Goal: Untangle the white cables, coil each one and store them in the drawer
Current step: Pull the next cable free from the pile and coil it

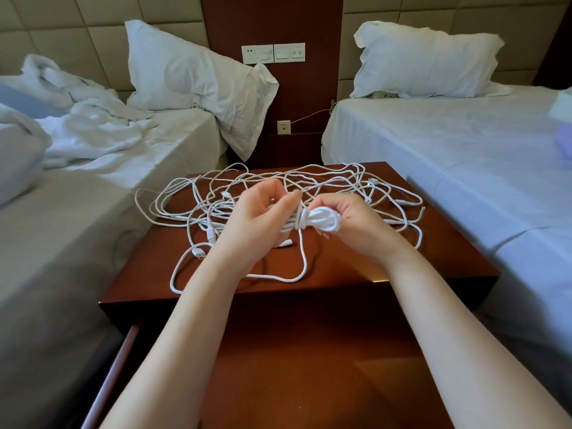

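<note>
Fingers of the right hand (349,224) and left hand (260,218) clamp the coiled cable (322,219). Light, limp and probably springy, it is best gripped across its wraps.

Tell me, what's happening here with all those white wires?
A person is tidying white cables on a wooden nightstand between two beds. Both hands hold one coiled bundle just above the top: the right hand grips one end and the left hand holds the other, with a strand wound round its middle. Its loose tail hangs down to the nightstand. The other cables lie tangled behind the hands. The drawer below is pulled open.
</note>
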`<control>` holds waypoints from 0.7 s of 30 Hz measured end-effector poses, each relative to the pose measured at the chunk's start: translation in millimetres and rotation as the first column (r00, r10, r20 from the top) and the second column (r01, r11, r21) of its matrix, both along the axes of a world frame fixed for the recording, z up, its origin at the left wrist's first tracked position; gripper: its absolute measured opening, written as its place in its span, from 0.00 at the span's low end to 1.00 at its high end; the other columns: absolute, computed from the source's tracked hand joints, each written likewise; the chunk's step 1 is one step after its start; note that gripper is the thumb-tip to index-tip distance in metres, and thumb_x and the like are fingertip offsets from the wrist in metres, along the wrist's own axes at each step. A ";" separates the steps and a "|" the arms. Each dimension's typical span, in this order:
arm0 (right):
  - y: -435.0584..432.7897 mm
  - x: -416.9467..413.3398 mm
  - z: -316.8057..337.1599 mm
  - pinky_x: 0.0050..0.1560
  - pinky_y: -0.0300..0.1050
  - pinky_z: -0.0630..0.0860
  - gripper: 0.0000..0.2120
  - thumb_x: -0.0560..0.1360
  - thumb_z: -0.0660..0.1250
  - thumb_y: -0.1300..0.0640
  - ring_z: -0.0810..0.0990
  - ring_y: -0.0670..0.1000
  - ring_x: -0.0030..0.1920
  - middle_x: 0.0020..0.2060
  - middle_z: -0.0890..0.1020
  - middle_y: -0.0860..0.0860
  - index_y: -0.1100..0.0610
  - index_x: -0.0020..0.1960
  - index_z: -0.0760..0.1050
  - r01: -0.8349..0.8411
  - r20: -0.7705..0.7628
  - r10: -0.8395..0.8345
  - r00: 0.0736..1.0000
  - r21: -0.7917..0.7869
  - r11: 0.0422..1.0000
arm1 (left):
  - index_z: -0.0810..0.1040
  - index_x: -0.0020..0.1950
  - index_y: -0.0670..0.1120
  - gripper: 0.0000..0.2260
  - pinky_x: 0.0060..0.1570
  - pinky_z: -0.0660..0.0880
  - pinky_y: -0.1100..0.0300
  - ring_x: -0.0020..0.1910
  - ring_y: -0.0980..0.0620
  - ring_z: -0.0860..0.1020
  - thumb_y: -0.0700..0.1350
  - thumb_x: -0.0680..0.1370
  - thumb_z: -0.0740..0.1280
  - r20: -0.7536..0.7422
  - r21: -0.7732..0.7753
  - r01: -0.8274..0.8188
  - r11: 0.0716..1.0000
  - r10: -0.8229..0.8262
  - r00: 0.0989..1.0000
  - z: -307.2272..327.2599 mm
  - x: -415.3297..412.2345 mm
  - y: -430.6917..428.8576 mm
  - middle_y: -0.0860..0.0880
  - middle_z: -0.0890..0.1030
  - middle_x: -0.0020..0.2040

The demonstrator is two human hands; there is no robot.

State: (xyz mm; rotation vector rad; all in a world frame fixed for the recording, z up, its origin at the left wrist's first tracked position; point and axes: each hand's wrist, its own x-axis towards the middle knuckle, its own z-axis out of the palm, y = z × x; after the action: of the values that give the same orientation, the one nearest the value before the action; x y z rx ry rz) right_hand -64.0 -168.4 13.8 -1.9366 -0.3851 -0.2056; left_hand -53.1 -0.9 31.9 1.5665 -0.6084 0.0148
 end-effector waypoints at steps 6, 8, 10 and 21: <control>-9.8 -0.5 4.6 0.49 0.53 0.77 0.11 0.71 0.69 0.46 0.78 0.58 0.40 0.41 0.82 0.60 0.54 0.42 0.80 0.012 -0.045 -0.016 0.999 -0.101 0.995 | 0.69 0.33 0.48 0.13 0.28 0.63 0.61 0.26 0.55 0.65 0.43 0.78 0.66 0.210 0.440 -0.114 0.891 0.022 0.977 -0.8 1.1 2.2 0.54 0.70 0.26; -9.7 -1.2 5.8 0.48 0.54 0.76 0.09 0.74 0.69 0.50 0.77 0.56 0.39 0.40 0.81 0.60 0.55 0.43 0.80 0.019 -0.048 -0.026 0.999 -0.145 0.989 | 0.68 0.34 0.48 0.13 0.28 0.63 0.64 0.27 0.55 0.66 0.44 0.77 0.66 0.286 0.528 -0.193 0.827 0.041 0.957 -1.0 2.5 0.8 0.53 0.71 0.28; -7.8 -1.3 7.1 0.46 0.50 0.76 0.07 0.76 0.69 0.52 0.77 0.53 0.39 0.39 0.82 0.56 0.54 0.43 0.80 0.032 -0.043 -0.041 0.998 -0.197 0.980 | 0.67 0.34 0.50 0.13 0.28 0.63 0.66 0.28 0.55 0.67 0.45 0.78 0.65 0.333 0.583 -0.253 0.772 0.057 0.941 -2.3 4.8 0.6 0.52 0.72 0.30; 1.6 -2.5 13.2 0.39 0.37 0.66 0.07 0.76 0.68 0.57 0.71 0.45 0.38 0.38 0.74 0.45 0.51 0.39 0.77 0.156 0.028 -0.161 0.987 -0.456 0.876 | 0.71 0.44 0.46 0.09 0.30 0.63 0.63 0.32 0.56 0.70 0.47 0.82 0.58 0.373 0.677 -0.387 0.626 0.162 0.913 -13.0 11.7 -6.9 0.52 0.72 0.34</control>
State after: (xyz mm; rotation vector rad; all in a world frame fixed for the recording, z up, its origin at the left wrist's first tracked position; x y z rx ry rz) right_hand -66.5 -166.7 27.0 -2.4395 -0.2822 -0.2254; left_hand -41.4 -7.9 18.9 2.4960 -0.6157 0.2600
